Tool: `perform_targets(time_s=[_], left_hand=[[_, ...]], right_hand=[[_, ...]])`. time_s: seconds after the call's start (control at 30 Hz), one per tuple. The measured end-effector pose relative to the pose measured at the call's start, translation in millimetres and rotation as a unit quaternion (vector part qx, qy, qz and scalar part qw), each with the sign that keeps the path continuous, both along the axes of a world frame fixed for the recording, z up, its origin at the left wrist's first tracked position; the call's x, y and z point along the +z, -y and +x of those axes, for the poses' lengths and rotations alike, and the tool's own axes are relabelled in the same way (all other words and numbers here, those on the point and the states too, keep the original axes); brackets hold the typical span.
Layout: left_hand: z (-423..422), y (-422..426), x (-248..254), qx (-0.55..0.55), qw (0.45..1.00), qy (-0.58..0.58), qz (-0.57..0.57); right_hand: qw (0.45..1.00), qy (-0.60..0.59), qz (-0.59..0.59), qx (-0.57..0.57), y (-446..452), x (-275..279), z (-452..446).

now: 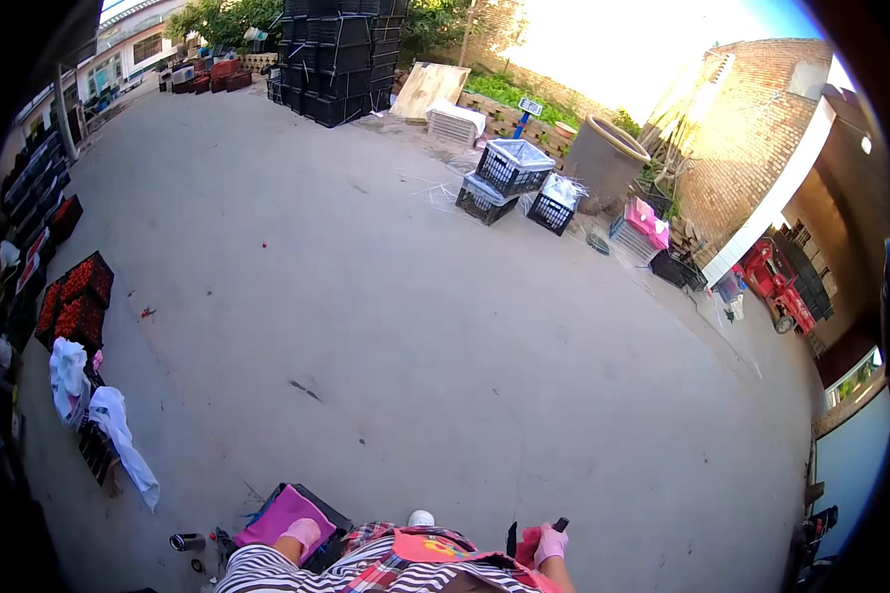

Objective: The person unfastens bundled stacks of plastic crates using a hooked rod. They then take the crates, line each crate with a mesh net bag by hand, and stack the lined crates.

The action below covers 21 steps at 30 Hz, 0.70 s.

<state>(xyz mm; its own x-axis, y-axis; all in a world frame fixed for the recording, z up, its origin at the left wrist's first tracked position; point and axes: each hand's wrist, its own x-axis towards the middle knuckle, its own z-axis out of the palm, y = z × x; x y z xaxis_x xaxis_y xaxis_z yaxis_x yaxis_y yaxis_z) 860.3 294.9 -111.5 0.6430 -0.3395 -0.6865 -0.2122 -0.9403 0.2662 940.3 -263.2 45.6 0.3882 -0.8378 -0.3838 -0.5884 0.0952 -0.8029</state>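
Note:
My left hand [305, 534], in a pink glove, is low in the head view. It rests at the edge of a purple-pink cloth [272, 514] lying over something dark beside my leg; its fingers do not show well enough to tell their pose. My right hand [552, 547], also in a pink glove, is closed around a small dark object [561, 524] whose black end sticks out above it. Red cloth [529, 544] is next to that hand. A patterned apron [430, 547] covers my lap, and one white shoe [420, 517] pokes out ahead.
Crates of red fruit [79, 318] and white plastic bags [119, 435] line the left side. Black crates [331, 59] are stacked high at the back. Lined crates [514, 168] stand near a big pot [603, 163]. A dark cup [186, 542] lies by my left side.

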Motion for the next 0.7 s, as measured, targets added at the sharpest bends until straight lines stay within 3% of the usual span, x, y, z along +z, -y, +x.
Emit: perform_targets(time_s=[0.03, 0.1, 0.17, 0.2, 0.23, 0.3, 0.37, 0.4, 0.47, 0.5, 0.53, 0.57, 0.6, 0.67, 0.7], left_hand=[[7.8, 0.6, 8.4, 0.064, 0.997, -0.042, -0.007], [18.6, 10.3, 30.8, 0.211, 0.966, -0.148, -0.01], [53.0, 18.8, 70.8, 0.267, 0.951, -0.149, -0.051], [62.3, 13.9, 63.1, 0.297, 0.942, -0.145, -0.052], [75.7, 8.0, 48.8, 0.307, 0.939, -0.146, -0.055], [131.0, -17.4, 8.8, 0.063, 0.987, -0.147, 0.026], [235.4, -30.1, 12.3, 0.083, 0.976, -0.199, 0.005], [318.9, -38.1, 36.1, 0.303, 0.91, -0.258, 0.118], [413.5, -71.3, 31.5, 0.196, 0.974, -0.045, 0.105], [492.7, -85.6, 33.6, 0.307, 0.946, -0.047, 0.087], [576.2, -70.7, 103.1, 0.581, 0.812, 0.049, -0.028], [660.1, -67.1, 129.9, 0.603, 0.794, 0.04, -0.064], [732.2, -79.1, 85.3, 0.634, 0.74, 0.039, -0.221], [865.3, -47.8, 201.7, 0.643, 0.625, 0.001, -0.443], [930.4, -45.6, 227.0, 0.605, 0.598, -0.041, -0.524]], right_hand=[[1.0, -0.002, 0.005, 0.006, -4.7, 17.9, 40.7], [0.973, -0.095, 0.128, 0.168, -41.3, 88.4, 125.9], [0.96, -0.089, 0.136, 0.226, -50.9, 43.5, 213.6], [0.956, -0.062, 0.164, 0.234, -66.0, 35.6, 259.2], [0.951, -0.034, 0.188, 0.243, -85.2, 33.3, 310.5], [0.947, -0.006, 0.175, 0.27, -131.4, 61.3, 412.0], [0.916, -0.016, 0.265, 0.301, -164.6, 78.6, 500.3], [0.905, 0.031, 0.279, 0.321, -181.0, 81.2, 544.9], [0.882, 0.062, 0.308, 0.351, -206.4, 110.0, 631.2], [0.858, 0.089, 0.348, 0.368, -221.1, 130.2, 666.3], [0.845, 0.088, 0.355, 0.389, -233.5, 154.4, 699.2], [0.833, 0.095, 0.367, 0.403, -245.7, 177.4, 730.9], [0.823, 0.109, 0.38, 0.408, -255.9, 193.3, 762.0], [0.8, 0.127, 0.416, 0.413, -270.8, 210.2, 819.1], [0.786, 0.133, 0.44, 0.413, -276.4, 219.7, 851.9]])
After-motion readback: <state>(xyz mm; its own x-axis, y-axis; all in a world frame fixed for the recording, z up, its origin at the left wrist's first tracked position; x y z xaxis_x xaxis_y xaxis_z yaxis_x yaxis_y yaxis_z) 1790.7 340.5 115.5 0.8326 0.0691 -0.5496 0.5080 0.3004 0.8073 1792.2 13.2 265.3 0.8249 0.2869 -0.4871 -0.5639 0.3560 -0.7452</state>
